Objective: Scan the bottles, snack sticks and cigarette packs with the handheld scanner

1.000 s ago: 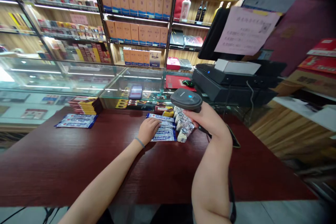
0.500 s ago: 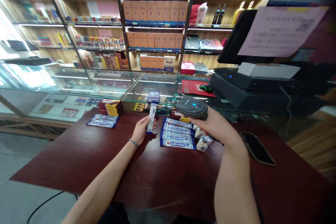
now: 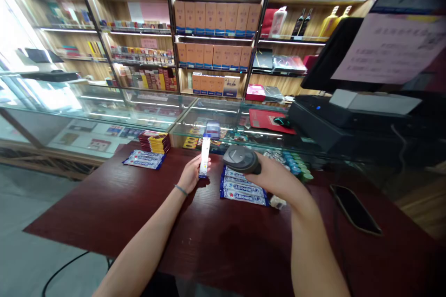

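Note:
My left hand (image 3: 193,175) is closed around the lower end of a slim white stick packet (image 3: 205,156) and holds it upright above the dark red table (image 3: 104,204). My right hand (image 3: 270,177) grips a dark grey barcode scanner (image 3: 241,159), whose head is turned left toward the packet. Under the scanner lies a row of blue-and-white stick packets (image 3: 242,188). A small glass bottle (image 3: 278,202) peeks out beside my right wrist.
Another pile of blue packets (image 3: 143,159) and a stack of red-yellow boxes (image 3: 154,141) lie at the table's far left. A black phone (image 3: 354,208) rests on the right. Glass display counters (image 3: 139,111), a register with monitor (image 3: 334,116) and stocked shelves stand behind.
My left hand lifted one packet from the row and raised it upright. My right hand swung the scanner down and left toward it. The view shifted left.

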Demonstrator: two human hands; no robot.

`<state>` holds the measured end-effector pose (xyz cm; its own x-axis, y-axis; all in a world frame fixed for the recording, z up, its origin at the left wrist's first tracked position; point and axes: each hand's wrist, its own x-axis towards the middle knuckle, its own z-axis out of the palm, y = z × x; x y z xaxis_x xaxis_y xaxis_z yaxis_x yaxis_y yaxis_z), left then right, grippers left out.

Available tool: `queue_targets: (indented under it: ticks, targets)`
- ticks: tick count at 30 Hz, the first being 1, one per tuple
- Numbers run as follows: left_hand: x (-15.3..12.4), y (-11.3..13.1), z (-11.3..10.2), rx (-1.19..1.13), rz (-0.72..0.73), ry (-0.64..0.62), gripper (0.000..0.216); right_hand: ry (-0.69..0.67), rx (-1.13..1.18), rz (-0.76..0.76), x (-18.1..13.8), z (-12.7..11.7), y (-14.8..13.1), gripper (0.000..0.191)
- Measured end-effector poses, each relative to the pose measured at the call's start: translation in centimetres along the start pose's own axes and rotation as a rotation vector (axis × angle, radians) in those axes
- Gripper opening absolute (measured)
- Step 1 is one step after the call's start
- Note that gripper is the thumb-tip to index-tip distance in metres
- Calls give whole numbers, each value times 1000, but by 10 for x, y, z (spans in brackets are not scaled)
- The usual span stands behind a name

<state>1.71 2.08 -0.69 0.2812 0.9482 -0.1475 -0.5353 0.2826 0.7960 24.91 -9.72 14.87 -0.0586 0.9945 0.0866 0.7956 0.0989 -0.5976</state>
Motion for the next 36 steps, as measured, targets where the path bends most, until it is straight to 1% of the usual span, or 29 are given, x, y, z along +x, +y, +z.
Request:
queue_targets:
  ticks: [4,10,14,16,19,22,26,29,31,33,36]
  targets:
    - [1,-2,-2,-55,10,28,30,7,8,58,-1,-2,-1,56]
    - [5,-6,-10,-143,26,115,31,2,-10,102,7,2,7,60]
    - [5,-7,-13,-162,39,106,32,0,13,141,11,3,8,63]
    - [5,-8,-13,-159,36,100,30,4,42,135,11,4,8,62]
    - [5,-9,-13,-144,46,90,31,29,104,83,11,5,8,58]
    - [5,-7,-12,-120,111,102,36,57,156,20,11,8,7,55]
    - [5,8,-10,-85,286,168,42,89,188,-30,9,14,0,55]
    - [6,27,-13,19,442,246,47,120,192,-23,6,17,-6,48]
    - [7,42,-19,126,540,311,46,129,185,-34,3,17,-8,42]
    - [4,57,-32,256,626,360,41,136,174,-56,2,17,-9,40]
    - [-10,79,-67,501,691,392,34,157,163,-82,3,17,-6,38]
